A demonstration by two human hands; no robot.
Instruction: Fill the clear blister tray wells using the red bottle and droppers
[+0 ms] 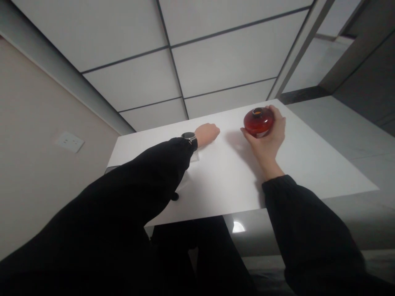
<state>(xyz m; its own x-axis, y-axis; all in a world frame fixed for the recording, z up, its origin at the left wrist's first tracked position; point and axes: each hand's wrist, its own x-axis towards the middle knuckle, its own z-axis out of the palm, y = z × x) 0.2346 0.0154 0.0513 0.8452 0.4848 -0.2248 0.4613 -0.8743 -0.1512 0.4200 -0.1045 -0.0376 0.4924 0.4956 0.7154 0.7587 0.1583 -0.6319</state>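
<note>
My right hand [271, 137] is wrapped round a squat red glass bottle [258, 122] with an open neck at its top, and holds it upright over the right part of the white table [228, 176]. My left hand [207, 135], with a dark watch [188, 136] at its wrist, is closed low over the table's middle. Its fingers are curled away from me, so whatever they may hold is hidden. Under my left forearm the edge of a clear, see-through item [194, 156] shows; most of it is covered by the sleeve.
A small black round piece [175, 196] lies near the table's front edge, beside my left sleeve. At the table's left end, a grey item [111, 169] is partly covered by that arm. White panelled doors [225, 61] stand behind the table; a wall socket [70, 142] is on the left.
</note>
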